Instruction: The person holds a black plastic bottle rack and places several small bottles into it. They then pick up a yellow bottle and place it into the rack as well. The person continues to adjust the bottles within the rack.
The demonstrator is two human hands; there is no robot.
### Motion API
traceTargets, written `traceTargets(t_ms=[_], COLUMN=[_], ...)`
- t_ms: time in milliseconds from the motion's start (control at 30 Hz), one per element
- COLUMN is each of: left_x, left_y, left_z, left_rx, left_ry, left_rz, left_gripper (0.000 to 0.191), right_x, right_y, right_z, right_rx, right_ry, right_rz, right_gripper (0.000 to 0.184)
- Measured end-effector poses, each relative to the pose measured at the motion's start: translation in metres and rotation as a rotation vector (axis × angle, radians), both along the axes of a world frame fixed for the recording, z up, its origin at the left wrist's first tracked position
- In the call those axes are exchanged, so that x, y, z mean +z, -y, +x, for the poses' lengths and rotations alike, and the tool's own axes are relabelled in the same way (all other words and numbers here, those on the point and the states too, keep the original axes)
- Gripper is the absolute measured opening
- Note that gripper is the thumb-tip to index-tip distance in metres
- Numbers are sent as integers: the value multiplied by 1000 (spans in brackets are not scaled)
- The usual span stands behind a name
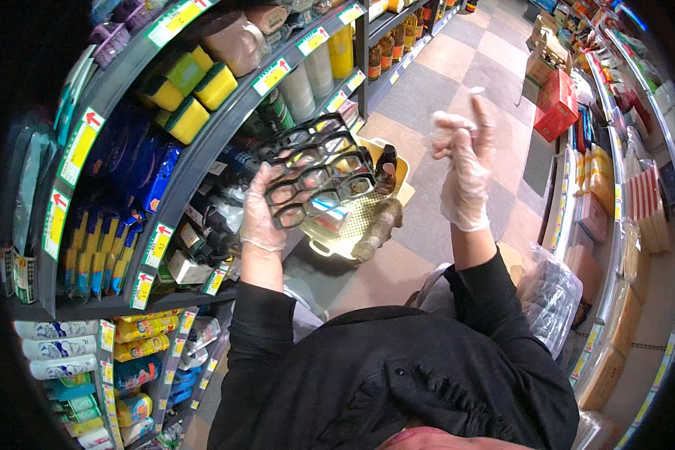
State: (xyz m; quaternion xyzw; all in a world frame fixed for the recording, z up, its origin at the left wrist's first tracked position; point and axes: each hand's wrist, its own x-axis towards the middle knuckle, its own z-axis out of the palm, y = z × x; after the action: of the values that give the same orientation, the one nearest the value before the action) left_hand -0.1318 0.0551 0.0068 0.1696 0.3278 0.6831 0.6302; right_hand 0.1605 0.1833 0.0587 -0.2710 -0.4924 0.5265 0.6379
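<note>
My left hand (261, 208), in a clear disposable glove, grips the left side of a black lattice rack (320, 171), apparently plastic. Several rounded, see-through openings run across the tilted rack, and some fingers show through them. My right hand (464, 152), gloved too, is raised over the aisle with its index finger extended and the other fingers partly bent. Nothing shows in it; the loose glove tip stands out past the finger. Below the rack, a pale yellow perforated basket (365, 216) sits on the floor, partly hidden. Inside are a dark bottle (386, 163) and a box (331, 211).
Left shelves hold yellow sponges (187, 121), brushes (98, 253) and stacked cups (306, 81). A grey-brown fuzzy item (379, 230) lies over the basket's rim. A red box (555, 104) stands by the right shelving. Checkered floor tiles (455, 50) run up the aisle.
</note>
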Motion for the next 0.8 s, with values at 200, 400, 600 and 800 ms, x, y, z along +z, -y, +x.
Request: traceTargets(t_ms=[200,400,600,800], left_x=[0,5,2,-5], left_y=[-13,-17,-18,-17], left_z=[8,5,13,3], left_rx=[187,265,166,126], left_ry=[-15,-23,31,38], left_rz=[-38,-92,-22,-23], left_gripper=[63,67,64,67], right_x=[-37,-62,-91,-93], right_y=[-17,-25,-27,-28], right_z=[-2,-11,-20,-26], right_rx=[113,89,137,160], right_ry=[440,1363,1495,1398], right_rz=[-47,22,121,47], right_gripper=[19,28,40,44])
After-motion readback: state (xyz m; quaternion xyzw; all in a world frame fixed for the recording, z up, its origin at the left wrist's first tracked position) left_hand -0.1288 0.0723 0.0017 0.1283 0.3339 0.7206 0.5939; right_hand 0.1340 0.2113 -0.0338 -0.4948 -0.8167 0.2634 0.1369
